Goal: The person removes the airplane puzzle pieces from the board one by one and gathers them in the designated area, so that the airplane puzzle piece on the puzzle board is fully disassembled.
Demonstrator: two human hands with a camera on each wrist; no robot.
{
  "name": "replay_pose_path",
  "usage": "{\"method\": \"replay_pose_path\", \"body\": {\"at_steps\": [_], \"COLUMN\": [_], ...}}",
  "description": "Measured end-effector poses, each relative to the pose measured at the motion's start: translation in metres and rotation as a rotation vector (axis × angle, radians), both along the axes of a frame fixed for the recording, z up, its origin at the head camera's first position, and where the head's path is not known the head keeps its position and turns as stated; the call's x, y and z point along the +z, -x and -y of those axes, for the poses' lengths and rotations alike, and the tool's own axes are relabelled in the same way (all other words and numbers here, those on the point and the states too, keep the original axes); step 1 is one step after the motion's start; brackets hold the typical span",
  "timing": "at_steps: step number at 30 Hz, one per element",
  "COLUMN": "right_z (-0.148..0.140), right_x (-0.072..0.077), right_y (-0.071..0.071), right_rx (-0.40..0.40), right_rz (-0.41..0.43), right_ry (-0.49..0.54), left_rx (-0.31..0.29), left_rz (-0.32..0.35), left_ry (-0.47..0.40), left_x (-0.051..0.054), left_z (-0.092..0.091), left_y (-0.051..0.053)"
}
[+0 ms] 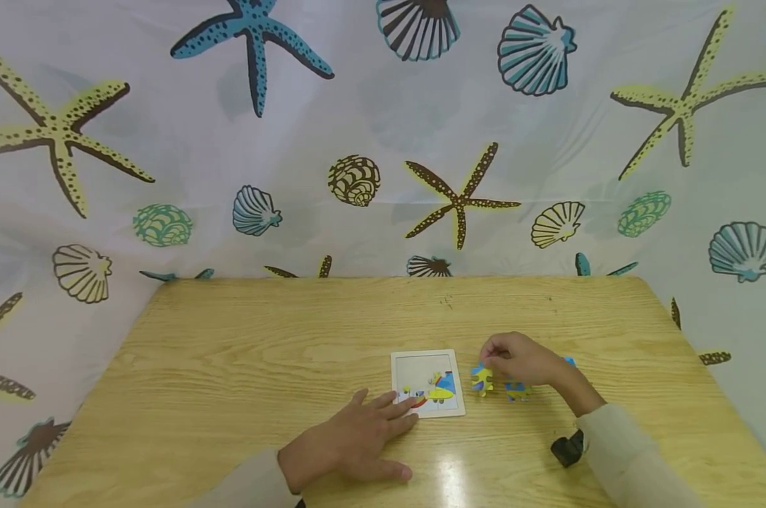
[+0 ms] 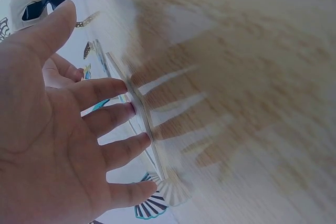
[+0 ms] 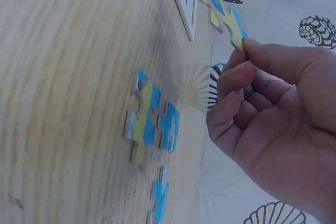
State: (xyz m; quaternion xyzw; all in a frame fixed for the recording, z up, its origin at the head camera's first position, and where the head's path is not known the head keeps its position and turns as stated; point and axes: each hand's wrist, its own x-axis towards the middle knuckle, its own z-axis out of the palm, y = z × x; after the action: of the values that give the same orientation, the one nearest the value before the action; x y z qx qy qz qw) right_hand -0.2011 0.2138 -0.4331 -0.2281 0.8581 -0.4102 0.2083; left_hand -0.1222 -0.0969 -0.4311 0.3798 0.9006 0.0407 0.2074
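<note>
A square puzzle board (image 1: 415, 368) with a pale frame lies on the table, several picture pieces (image 1: 443, 388) set in its lower part. My left hand (image 1: 367, 434) is spread with straight fingers, the fingertips resting on the board's lower left edge; the left wrist view shows them against its side (image 2: 143, 109). To the right of the board, my right hand (image 1: 525, 360) pinches a yellow and blue jigsaw piece (image 3: 226, 17) between thumb and fingers, raised off the table. Below that hand lie loose jigsaw pieces (image 3: 144, 119), partly covered by it in the head view.
The wooden table (image 1: 230, 339) reaches back to a white cloth (image 1: 370, 106) printed with shells and starfish. Another blue piece (image 1: 570, 360) shows behind the right wrist. A black device (image 1: 567, 449) sits at the right cuff.
</note>
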Motion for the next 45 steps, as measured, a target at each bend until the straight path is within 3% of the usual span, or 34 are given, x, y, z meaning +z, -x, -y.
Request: {"method": "replay_pose_path", "body": {"at_steps": [32,45], "right_z": [-0.052,-0.070], "right_x": [0.009,0.005], "right_y": [-0.004,-0.006], "right_rx": [-0.003,-0.018], "right_rz": [0.051,0.096], "right_ry": [-0.035,-0.036], "left_rx": [-0.002,0.003], "left_rz": [-0.021,-0.012], "left_ry": [-0.003,0.002], "left_x": [0.002,0.002], "left_z": [-0.001,-0.002], "left_y": [-0.001,0.000]}}
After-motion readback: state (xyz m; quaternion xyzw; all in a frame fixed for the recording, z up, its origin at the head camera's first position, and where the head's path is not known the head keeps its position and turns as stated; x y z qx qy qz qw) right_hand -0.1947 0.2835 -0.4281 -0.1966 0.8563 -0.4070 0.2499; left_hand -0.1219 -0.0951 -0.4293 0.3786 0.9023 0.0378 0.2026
